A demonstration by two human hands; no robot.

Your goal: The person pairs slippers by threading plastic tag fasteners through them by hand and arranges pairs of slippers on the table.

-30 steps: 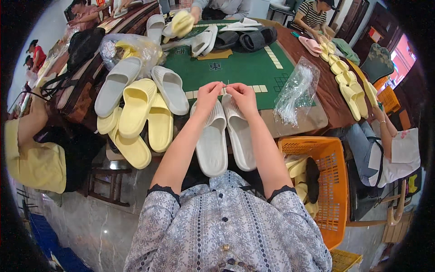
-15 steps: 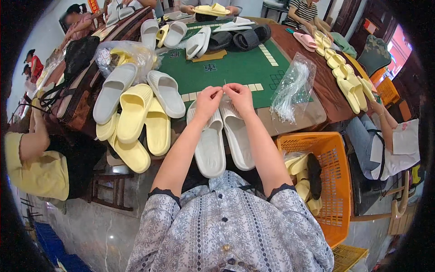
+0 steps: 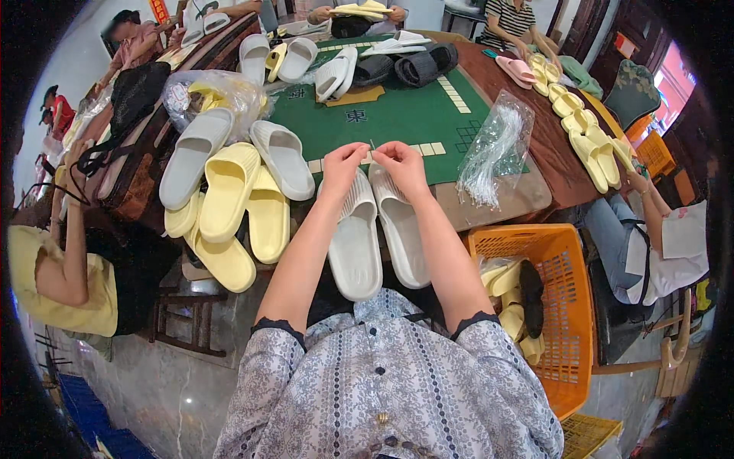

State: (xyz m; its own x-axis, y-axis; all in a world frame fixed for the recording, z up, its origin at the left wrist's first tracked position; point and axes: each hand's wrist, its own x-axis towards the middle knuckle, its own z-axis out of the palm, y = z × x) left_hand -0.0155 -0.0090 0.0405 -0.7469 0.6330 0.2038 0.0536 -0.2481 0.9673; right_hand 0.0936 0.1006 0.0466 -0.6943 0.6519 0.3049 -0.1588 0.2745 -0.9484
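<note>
My left hand (image 3: 344, 168) and my right hand (image 3: 401, 164) are raised above the toe ends of a pair of grey slippers, fingertips pinched and a small gap between them. A thin, pale sliver shows at the fingertips, too fine to name. Beneath my hands the left grey slipper (image 3: 357, 252) and the right grey slipper (image 3: 405, 237) lie side by side at the table's near edge, soles down. To the right, a clear bag (image 3: 495, 149) holds a bundle of thin white strings.
Yellow slippers (image 3: 225, 203) and grey slippers (image 3: 195, 157) pile up at left beside a plastic bag (image 3: 191, 99). Black slippers (image 3: 417, 69) lie farther back on the green mat (image 3: 413, 115). An orange basket (image 3: 569, 306) stands at my right. Several people work around the table.
My hands have drawn slightly apart, the left one shifting a little to the left. At left, a person in yellow has moved an arm. The slippers before me stay in place.
</note>
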